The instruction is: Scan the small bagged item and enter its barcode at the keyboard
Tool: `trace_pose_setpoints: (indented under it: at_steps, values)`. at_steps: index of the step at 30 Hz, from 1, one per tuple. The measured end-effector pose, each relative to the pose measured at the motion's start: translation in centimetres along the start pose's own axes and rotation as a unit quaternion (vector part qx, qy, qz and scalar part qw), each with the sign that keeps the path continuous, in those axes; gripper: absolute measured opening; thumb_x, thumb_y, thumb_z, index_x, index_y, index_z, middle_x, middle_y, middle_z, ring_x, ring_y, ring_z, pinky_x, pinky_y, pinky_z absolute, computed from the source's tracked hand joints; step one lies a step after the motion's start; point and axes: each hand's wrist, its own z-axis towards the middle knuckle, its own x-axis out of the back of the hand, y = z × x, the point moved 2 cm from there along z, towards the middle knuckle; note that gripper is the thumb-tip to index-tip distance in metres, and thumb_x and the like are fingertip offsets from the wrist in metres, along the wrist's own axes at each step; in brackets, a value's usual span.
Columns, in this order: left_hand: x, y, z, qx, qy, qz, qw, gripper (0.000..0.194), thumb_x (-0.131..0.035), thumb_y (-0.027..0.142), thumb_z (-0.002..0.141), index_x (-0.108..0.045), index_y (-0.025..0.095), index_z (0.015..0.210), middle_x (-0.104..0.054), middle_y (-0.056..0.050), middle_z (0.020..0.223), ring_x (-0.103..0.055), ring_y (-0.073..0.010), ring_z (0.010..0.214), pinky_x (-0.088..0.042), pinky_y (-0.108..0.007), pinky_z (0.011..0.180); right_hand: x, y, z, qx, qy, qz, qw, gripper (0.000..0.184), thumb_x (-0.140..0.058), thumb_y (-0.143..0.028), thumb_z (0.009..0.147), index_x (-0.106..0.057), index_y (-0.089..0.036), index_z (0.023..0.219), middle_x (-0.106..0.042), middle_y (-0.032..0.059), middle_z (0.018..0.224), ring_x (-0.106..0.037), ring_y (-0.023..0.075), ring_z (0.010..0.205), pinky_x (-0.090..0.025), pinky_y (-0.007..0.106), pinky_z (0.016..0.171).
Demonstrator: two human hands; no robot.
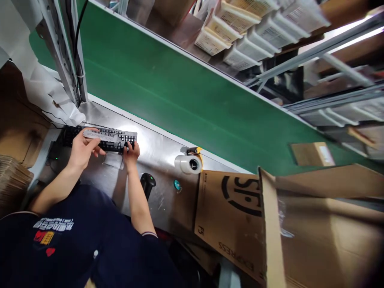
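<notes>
A black keyboard [115, 138] lies on the steel worktop [156, 152] at the left. My left hand [80, 148] holds a long white barcode label [99, 134] flat over the keys, fingers curled round it. At the keyboard's right end my right hand [131, 153] rests with its fingers bent onto the keys and nothing in it.
A black handheld scanner [148, 183] stands right of my forearm. A tape dispenser [189, 163] sits by the green conveyor belt [186, 96]. An open cardboard box [270, 224] fills the right. A small parcel [312, 154] rides the belt. Stacked flat cartons [12, 176] lie at far left.
</notes>
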Motion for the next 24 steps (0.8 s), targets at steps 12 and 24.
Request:
trace_pose_setpoints:
  at_steps: [12, 24]
  values:
    - [0.2, -0.5, 0.4, 0.011, 0.009, 0.001, 1.000, 0.044, -0.082, 0.034, 0.068, -0.059, 0.018, 0.102, -0.063, 0.008, 0.054, -0.070, -0.0203, 0.043, -0.040, -0.019, 0.037, -0.7, -0.2, 1.3, -0.007, 0.033, -0.036, 0.999, 0.035, -0.058, -0.041, 0.100, -0.076, -0.020, 0.121, -0.052, 0.0197, 0.156, -0.046, 0.0349, 0.145, -0.042, 0.056, 0.119]
    - [0.1, -0.6, 0.1, 0.015, 0.004, 0.004, 1.000, 0.042, -0.081, 0.035, 0.071, -0.060, 0.018, 0.103, -0.062, 0.007, 0.053, -0.070, -0.0198, 0.045, -0.040, -0.019, 0.038, 0.1, 1.2, 2.1, -0.064, 0.033, -0.009, 0.997, 0.039, -0.057, -0.041, 0.096, -0.072, -0.018, 0.124, -0.054, 0.0221, 0.151, -0.047, 0.0378, 0.142, -0.040, 0.065, 0.116]
